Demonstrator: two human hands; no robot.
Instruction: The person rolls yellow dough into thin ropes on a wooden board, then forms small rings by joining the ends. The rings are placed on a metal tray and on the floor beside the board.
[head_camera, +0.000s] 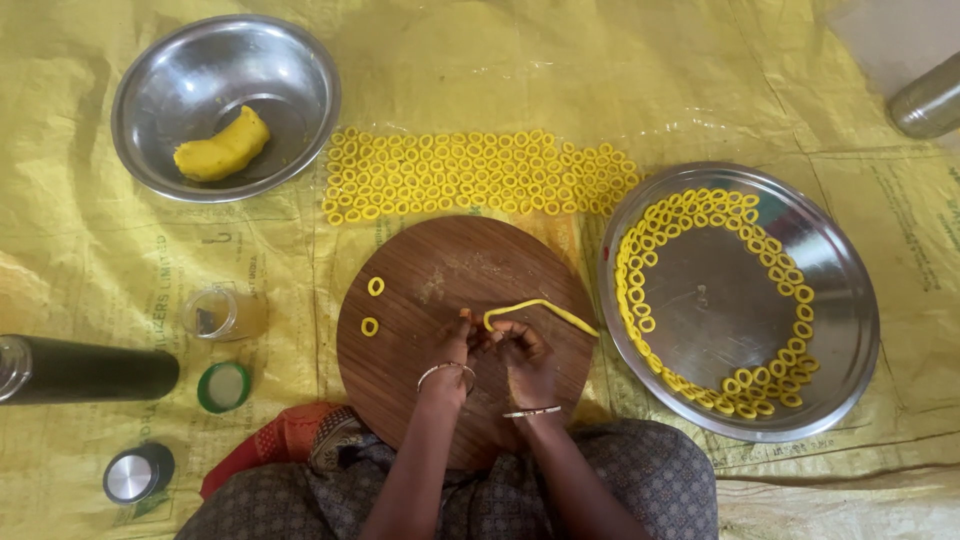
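Note:
Over a round wooden board (440, 270) my left hand (452, 356) and my right hand (524, 354) meet, fingertips together, pinching one end of a thin yellow dough strip (545, 307). The strip curls at my fingers and runs right toward the board's edge. Two small yellow dough rings (374, 287) lie on the board's left side. Both wrists wear bangles.
A steel bowl (290, 70) at top left holds a lump of yellow dough (222, 147). Several rows of rings (480, 172) lie on the yellow sheet (90, 240) behind the board. A steel plate (840, 290) at right carries more rings. A small jar (222, 313), green lid (224, 386) and dark flask (90, 370) sit left.

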